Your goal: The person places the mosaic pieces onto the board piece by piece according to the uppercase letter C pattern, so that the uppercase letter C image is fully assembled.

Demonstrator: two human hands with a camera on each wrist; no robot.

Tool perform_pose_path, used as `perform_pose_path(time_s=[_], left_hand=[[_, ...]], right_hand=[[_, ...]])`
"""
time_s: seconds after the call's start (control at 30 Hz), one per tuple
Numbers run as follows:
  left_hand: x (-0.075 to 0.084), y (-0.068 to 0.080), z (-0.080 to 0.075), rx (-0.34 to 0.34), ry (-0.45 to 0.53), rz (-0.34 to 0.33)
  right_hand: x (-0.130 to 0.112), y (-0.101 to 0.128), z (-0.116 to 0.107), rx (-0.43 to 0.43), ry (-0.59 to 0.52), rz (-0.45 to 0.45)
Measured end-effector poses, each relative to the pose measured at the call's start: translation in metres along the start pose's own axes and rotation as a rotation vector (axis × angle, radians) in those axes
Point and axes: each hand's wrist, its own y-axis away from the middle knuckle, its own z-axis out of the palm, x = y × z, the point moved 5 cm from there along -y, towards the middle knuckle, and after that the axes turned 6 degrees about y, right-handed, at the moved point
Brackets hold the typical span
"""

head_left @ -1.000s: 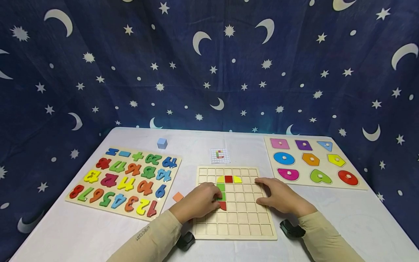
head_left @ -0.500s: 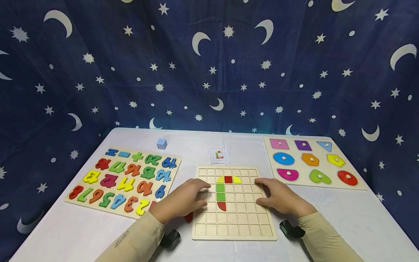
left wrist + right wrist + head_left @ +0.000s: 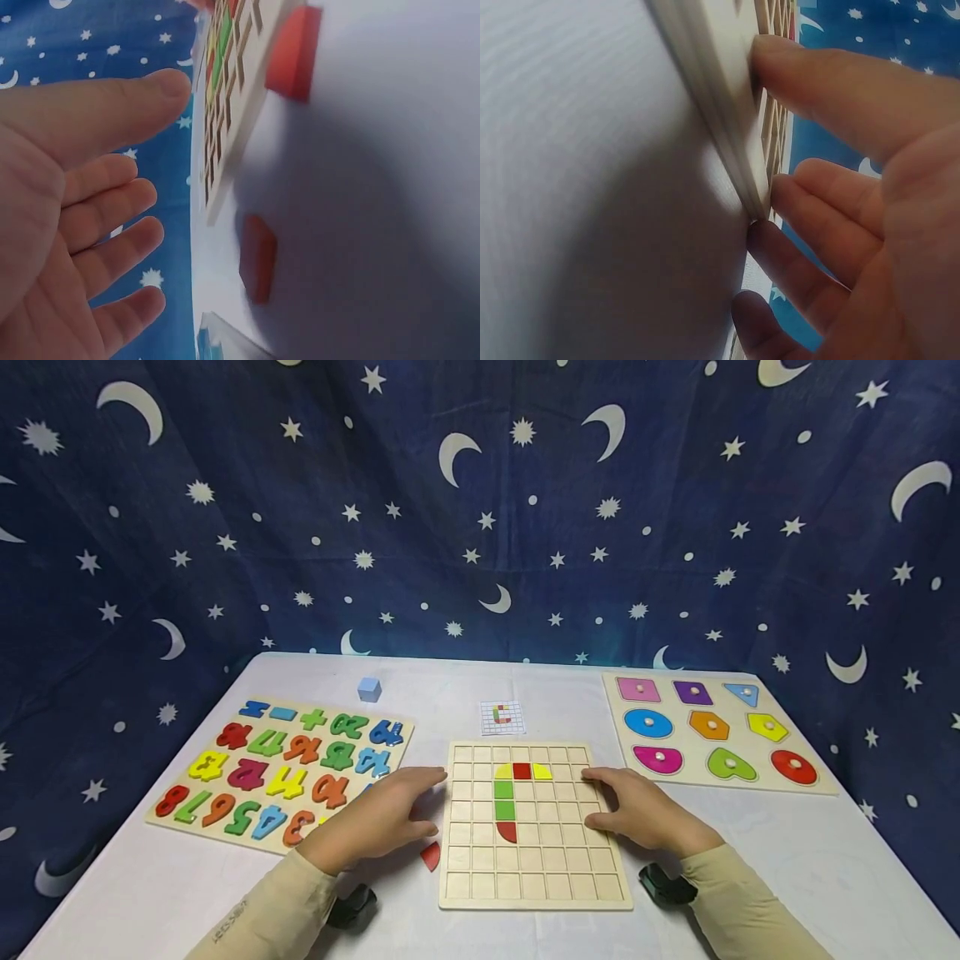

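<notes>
A wooden grid board [image 3: 557, 862] lies mid-table. Set in its cells are a red quarter-round piece [image 3: 507, 832], two green squares [image 3: 505, 800], a red square [image 3: 521, 771] and two yellow quarter-round pieces [image 3: 541, 772]. My left hand [image 3: 372, 820] hovers left of the board, fingers apart, holding nothing. Below its thumb on the table lies a loose red piece [image 3: 431, 857]. The left wrist view also has an orange block [image 3: 257, 259], which the left hand hides in the head view. My right hand [image 3: 647, 810] rests its fingertips on the board's right edge, thumb and fingers spread.
Behind the grid board lies a small printed card [image 3: 502, 717] with a coloured grid pattern. A number puzzle [image 3: 262, 752] fills the left side, partly behind the left hand. The shape puzzle [image 3: 678, 714] is at back right. A light blue cube [image 3: 369, 689] stands at back left.
My left hand has drawn back leftward from the red quarter-round piece on the board, uncovering it and the loose red piece on the table. The right hand stays at the board's edge.
</notes>
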Motion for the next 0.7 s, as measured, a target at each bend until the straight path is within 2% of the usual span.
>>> perform_pose_path(time_s=[0.3,0.7], left_hand=[[-0.015,0.008,-0.004,-0.015,-0.007,-0.142],[-0.025,0.014,-0.004,0.001,-0.012,-0.186]], right_hand=[[0.000,0.000,-0.001,-0.001,-0.005,0.002],[0.001,0.000,0.001,-0.002,-0.005,0.004]])
